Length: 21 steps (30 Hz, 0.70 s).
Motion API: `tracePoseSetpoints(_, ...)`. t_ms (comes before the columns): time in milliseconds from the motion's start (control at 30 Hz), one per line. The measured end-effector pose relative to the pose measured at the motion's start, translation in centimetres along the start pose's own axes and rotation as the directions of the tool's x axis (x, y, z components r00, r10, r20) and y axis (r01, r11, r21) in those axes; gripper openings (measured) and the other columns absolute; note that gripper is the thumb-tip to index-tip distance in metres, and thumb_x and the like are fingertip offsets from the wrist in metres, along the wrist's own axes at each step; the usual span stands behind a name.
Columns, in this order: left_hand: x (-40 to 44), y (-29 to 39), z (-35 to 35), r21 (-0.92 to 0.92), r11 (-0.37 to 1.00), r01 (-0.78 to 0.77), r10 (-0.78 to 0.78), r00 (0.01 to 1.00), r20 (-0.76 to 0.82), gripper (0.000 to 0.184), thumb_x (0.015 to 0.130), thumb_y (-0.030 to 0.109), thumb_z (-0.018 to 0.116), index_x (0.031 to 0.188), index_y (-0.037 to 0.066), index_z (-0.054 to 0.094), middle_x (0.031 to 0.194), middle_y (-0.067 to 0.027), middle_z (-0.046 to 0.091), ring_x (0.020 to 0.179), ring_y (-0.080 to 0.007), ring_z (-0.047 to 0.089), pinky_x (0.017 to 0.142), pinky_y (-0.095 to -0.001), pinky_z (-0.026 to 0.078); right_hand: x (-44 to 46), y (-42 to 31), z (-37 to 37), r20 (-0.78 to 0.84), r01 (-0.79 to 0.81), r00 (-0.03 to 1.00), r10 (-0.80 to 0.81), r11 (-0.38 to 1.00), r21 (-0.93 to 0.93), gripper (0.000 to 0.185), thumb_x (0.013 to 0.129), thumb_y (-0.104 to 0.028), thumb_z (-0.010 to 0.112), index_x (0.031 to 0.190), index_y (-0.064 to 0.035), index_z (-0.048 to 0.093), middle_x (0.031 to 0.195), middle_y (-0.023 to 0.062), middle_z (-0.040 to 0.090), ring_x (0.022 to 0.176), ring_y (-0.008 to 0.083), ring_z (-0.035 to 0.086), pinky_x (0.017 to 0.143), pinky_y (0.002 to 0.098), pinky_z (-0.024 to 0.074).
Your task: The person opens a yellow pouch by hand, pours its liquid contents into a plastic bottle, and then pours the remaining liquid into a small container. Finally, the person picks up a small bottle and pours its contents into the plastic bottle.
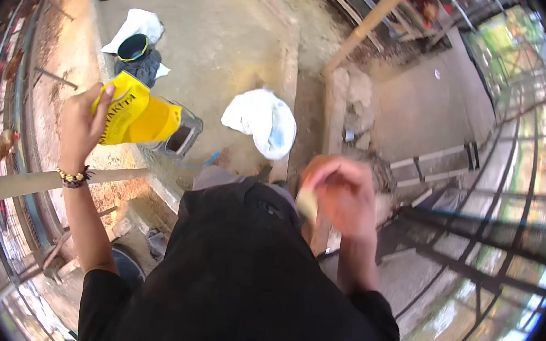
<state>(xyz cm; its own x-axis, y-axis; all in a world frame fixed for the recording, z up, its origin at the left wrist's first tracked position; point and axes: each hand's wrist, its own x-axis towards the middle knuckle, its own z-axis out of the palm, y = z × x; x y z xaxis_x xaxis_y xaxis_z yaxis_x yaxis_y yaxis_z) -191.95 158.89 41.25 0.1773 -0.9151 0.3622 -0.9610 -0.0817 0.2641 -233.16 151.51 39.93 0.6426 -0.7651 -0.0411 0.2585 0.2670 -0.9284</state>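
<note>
My left hand [87, 116] is raised at the left and grips the edge of a yellow plastic pouch [138, 118] with black lettering. The pouch hangs tilted to the right, and its lower end overlaps a grey, square-rimmed container [192, 133] with a dark inside. To the right of my body, my right hand [343, 194] is held up with its fingers curled and slightly blurred. Something small and pale [308, 203] shows at its fingertips, too smeared to name. Between my hands, a white sack [261, 122] stands on the concrete floor.
Farther off are a dark bucket [132, 46] with a yellowish rim and another white sack [144, 24]. A wooden beam [55, 184] crosses at the left, near cages with chickens [4, 145]. A low concrete curb [289, 54] runs along the floor; wire fencing [514, 194] stands at the right.
</note>
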Motion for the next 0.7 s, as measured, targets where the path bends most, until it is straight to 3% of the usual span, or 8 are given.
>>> tracePoseSetpoints(133, 4.0, -1.2, 4.0, 0.073, 0.996, 0.047, -0.051, 0.998, 0.049, 0.032, 0.096, 0.018, 0.058, 0.07, 0.001, 0.053, 0.056, -0.0197, 0.05, 0.05, -0.0372, 0.05, 0.05, -0.043, 0.037, -0.8, 22.7, -26.4, -0.664, -0.331, 0.733, 0.147, 0.93, -0.159, 0.01, 0.083, -0.006, 0.056, 0.086, -0.004, 0.065, 0.079, 0.0041, 0.064, 0.062, 0.0117, 0.055, 0.05, 0.0272, 0.0402)
tracePoseSetpoints(200, 6.8, -2.5, 6.1, 0.032, 0.995, 0.089, -0.092, 0.992, 0.082, 0.031, 0.095, 0.016, 0.059, 0.068, 0.001, 0.052, 0.056, -0.0192, 0.05, 0.049, -0.0366, 0.05, 0.049, -0.0421, 0.037, -8.1, 36.9, -41.4, -0.902, -0.896, 0.43, 0.035, 0.134, -0.422, 0.032, 0.078, -0.025, 0.062, 0.095, 0.003, 0.066, 0.084, 0.016, 0.068, 0.069, 0.0236, 0.068, 0.061, 0.0386, 0.0542)
tracePoseSetpoints(267, 9.6, -5.0, 8.3, -0.026, 0.997, 0.077, -0.074, 0.993, 0.09, 0.031, 0.094, 0.014, 0.059, 0.067, 0.0, 0.051, 0.055, -0.0187, 0.05, 0.049, -0.036, 0.05, 0.049, -0.0416, 0.037, -12.0, 42.0, -43.8, -0.995, -0.993, -0.004, -0.098, 0.121, -0.008, 0.062, 0.077, -0.029, 0.065, 0.124, 0.0086, 0.054, 0.098, 0.0232, 0.068, 0.085, 0.0322, 0.071, 0.068, 0.0421, 0.0579)
tracePoseSetpoints(300, 10.6, -6.4, 8.9, -0.061, 0.994, 0.093, -0.086, 0.991, 0.106, 0.03, 0.092, 0.012, 0.06, 0.067, -0.001, 0.05, 0.054, -0.0175, 0.047, 0.048, -0.0347, 0.048, 0.048, -0.0403, 0.035, -8.3, 37.5, -39.3, -0.932, -0.906, -0.286, 0.222, 0.255, 0.338, 0.052, 0.077, -0.025, 0.066, 0.115, 0.0082, 0.056, 0.094, 0.0215, 0.066, 0.082, 0.0328, 0.068, 0.064, 0.0394, 0.058)
tracePoseSetpoints(433, 16.7, -13.5, 12.1, -0.12, 0.993, 0.013, -0.006, 0.998, 0.062, 0.032, 0.089, 0.009, 0.063, 0.063, -0.001, 0.046, 0.053, -0.0153, 0.043, 0.046, -0.0312, 0.046, 0.046, -0.0379, 0.034, -2.8, 52.4, -40.1, -0.852, -0.422, 0.07, 0.519, 0.789, 0.446, 0.009, 0.079, -0.012, 0.066, 0.086, -0.0082, 0.061, 0.069, 0.007, 0.056, 0.055, 0.0206, 0.053, 0.045, 0.0358, 0.0464)
tracePoseSetpoints(467, 18.6, -15.1, 12.7, -0.211, 0.976, 0.043, -0.035, 0.999, 0.042, 0.034, 0.088, 0.009, 0.064, 0.061, 0.0, 0.045, 0.053, -0.0141, 0.043, 0.046, -0.0311, 0.046, 0.046, -0.0383, 0.034, -1.3, 57.8, -39.3, -0.804, -0.408, 0.454, 0.385, 0.891, 0.196, 0.011, 0.08, -0.012, 0.065, 0.075, -0.0094, 0.056, 0.067, 0.0043, 0.054, 0.057, 0.0177, 0.054, 0.045, 0.0349, 0.0445)
tracePoseSetpoints(567, 25.0, -19.1, 13.0, -0.188, 0.982, -0.033, 0.043, 0.998, 0.05, 0.034, 0.088, 0.009, 0.064, 0.061, 0.002, 0.045, 0.054, -0.0127, 0.043, 0.045, -0.0309, 0.046, 0.046, -0.0391, 0.035, 20.8, 55.1, -29.0, -0.798, -0.818, 0.462, 0.386, 0.534, -0.215, 0.027, 0.085, -0.026, 0.063, 0.071, -0.003, 0.062, 0.064, 0.0027, 0.06, 0.053, 0.0156, 0.054, 0.047, 0.036, 0.0418)
tracePoseSetpoints(700, 35.8, -24.9, 12.3, -0.096, 0.987, -0.127, 0.133, 0.989, 0.068, 0.033, 0.089, 0.009, 0.062, 0.061, 0.002, 0.045, 0.054, -0.0117, 0.042, 0.045, -0.0283, 0.047, 0.047, -0.0383, 0.035, 45.4, 47.0, -20.0, -0.726, -0.516, 0.661, 0.19, 0.817, -0.257, 0.024, 0.089, -0.018, 0.062, 0.073, -0.0004, 0.064, 0.059, -0.0002, 0.056, 0.054, 0.0089, 0.05, 0.05, 0.0284, 0.0385)
